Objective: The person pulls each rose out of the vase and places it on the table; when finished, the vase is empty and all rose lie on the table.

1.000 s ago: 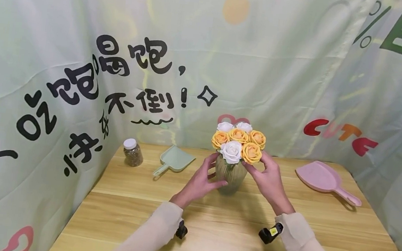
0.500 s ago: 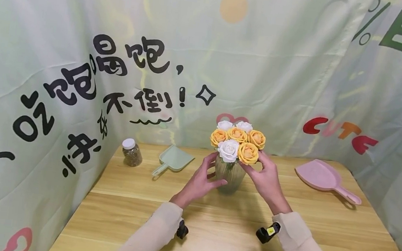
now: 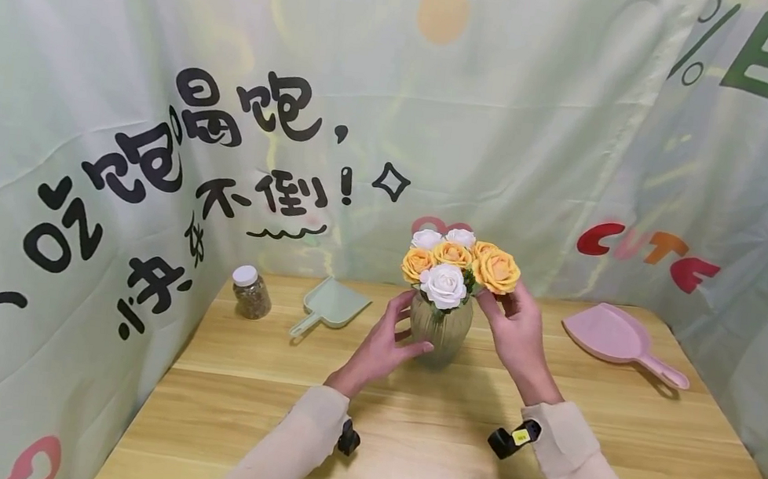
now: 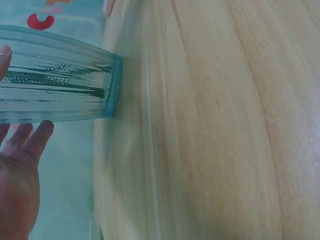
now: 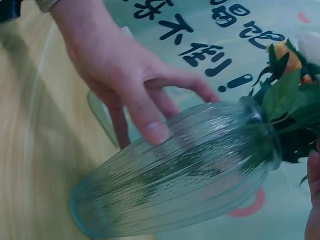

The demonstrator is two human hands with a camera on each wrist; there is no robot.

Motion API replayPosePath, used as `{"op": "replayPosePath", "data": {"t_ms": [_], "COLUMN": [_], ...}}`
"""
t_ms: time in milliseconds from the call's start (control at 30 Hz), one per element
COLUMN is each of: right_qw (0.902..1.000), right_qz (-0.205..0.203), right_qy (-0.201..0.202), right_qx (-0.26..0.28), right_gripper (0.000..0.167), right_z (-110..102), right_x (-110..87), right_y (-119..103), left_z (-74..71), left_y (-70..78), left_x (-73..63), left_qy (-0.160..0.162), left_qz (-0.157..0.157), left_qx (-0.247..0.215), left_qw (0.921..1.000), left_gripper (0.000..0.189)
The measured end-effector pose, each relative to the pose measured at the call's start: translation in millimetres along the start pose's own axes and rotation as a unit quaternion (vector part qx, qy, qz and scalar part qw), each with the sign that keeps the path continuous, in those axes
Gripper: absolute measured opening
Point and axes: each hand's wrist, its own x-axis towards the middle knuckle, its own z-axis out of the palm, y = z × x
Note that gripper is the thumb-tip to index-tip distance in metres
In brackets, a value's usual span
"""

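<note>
A ribbed clear glass vase (image 3: 440, 333) stands on the wooden table, holding several white and yellow-orange roses (image 3: 452, 255) with green leaves. My left hand (image 3: 380, 338) holds the vase from the left, its thumb across the front and its fingers around the far side. In the right wrist view, the fingers of that hand touch the glass (image 5: 190, 170). My right hand (image 3: 518, 338) pinches one yellow-orange rose (image 3: 496, 270) just under its bloom, at the right of the bunch. The exact grip on the stem is hidden behind the bloom and fingers.
A jar (image 3: 251, 293) with a white lid and a pale green dustpan (image 3: 336, 303) lie at the back left of the table (image 3: 416, 456). A pink dustpan (image 3: 611, 334) lies at the back right. A printed curtain (image 3: 539, 131) hangs behind.
My right hand has shifted right and slightly up with the front yellow-orange rose, spreading it away from the white one. My left hand stays on the vase.
</note>
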Motion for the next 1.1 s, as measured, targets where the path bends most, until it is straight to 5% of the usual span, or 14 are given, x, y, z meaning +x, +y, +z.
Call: {"op": "replayPosePath", "data": {"t_ms": [267, 533, 867, 1100], "right_qw": [0.9990, 0.9931, 0.9886, 0.9791], "right_qz": [-0.005, -0.031, -0.101, -0.092], "right_qy": [0.043, 0.100, 0.081, 0.115], "right_qx": [0.014, 0.053, 0.077, 0.140], "right_gripper": [0.044, 0.022, 0.013, 0.025], "right_z": [0, 8, 9, -5], "right_x": [6.5, 15.1, 20.2, 37.0], "right_y": [-11, -20, -25, -42], "left_z": [-0.7, -0.9, -0.6, -0.6], "left_y": [0.3, -4.2, -6.8, -5.1], "left_x": [-1.3, -1.3, -0.7, 0.2], "left_qy": [0.001, 0.002, 0.001, 0.001], "left_qz": [-0.002, 0.004, 0.011, 0.005], "left_qx": [-0.006, -0.006, -0.006, 0.000], "left_qw": [1.0000, 1.0000, 0.9999, 1.0000], "left_gripper": [0.094, 0.094, 0.093, 0.092]}}
